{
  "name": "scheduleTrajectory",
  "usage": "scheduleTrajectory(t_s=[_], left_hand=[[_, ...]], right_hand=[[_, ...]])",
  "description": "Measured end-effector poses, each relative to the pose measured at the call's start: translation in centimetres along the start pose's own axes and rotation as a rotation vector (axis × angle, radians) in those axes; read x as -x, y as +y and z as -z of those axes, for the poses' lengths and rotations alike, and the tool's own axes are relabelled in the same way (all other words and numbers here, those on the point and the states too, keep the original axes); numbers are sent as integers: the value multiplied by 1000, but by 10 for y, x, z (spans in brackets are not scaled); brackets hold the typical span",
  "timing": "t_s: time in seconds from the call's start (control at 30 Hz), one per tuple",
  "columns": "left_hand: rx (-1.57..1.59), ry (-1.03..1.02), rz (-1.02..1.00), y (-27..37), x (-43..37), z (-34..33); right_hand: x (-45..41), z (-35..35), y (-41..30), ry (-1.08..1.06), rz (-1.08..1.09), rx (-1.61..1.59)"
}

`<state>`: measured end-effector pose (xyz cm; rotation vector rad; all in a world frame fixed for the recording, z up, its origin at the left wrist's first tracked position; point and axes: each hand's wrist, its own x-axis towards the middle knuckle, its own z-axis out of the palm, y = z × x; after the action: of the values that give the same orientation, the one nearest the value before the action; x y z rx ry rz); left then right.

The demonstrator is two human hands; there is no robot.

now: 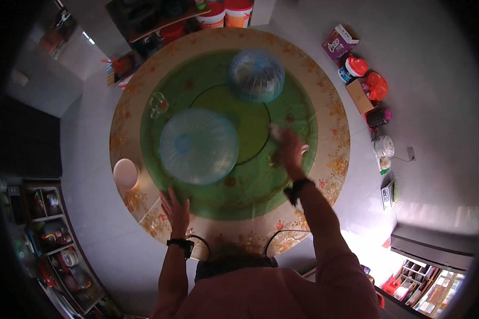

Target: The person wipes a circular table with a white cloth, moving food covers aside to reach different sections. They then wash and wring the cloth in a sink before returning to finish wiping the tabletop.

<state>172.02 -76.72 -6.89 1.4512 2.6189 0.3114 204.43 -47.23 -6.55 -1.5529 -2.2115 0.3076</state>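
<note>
My left hand (176,210), fingers spread and holding nothing, is at the near left edge of the green round centre (207,205) of a table. My right hand (290,148), blurred, is over the right side of the green centre; a pale crumpled thing (305,149), perhaps a tissue or cloth, pokes out from it. Left of it sits a translucent bluish dome food cover (199,147). Farther back stands a second ribbed dome cover (257,75), with something pale dimly visible through it. Clear glassware (158,105) sits at the left of the green centre.
The round table's floral cloth (331,131) surrounds the green centre. A pink round dish or lid (125,174) sits at its left edge. Red-lidded buckets (238,14) stand behind. Along the right are a purple carton (340,42) and a kitchen scale (387,195). Shelves (58,235) line the left.
</note>
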Motion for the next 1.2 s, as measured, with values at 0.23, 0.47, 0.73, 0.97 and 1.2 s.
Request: scheduleTrajectory(t_s=[0.23, 0.47, 0.73, 0.97, 1.2], left_hand=[[92, -35, 179, -1, -34, -5], [51, 5, 120, 10, -36, -11], [7, 44, 161, 14, -30, -10], [9, 53, 144, 21, -30, -18], [-40, 63, 178, 16, -23, -21]], right_hand=[[98, 9, -65, -578, 646, -135], [-68, 12, 52, 41, -246, 78], [-27, -29, -30, 43, 364, -34], [-88, -63, -49, 43, 233, 8], [24, -38, -70, -362, 116, -391]])
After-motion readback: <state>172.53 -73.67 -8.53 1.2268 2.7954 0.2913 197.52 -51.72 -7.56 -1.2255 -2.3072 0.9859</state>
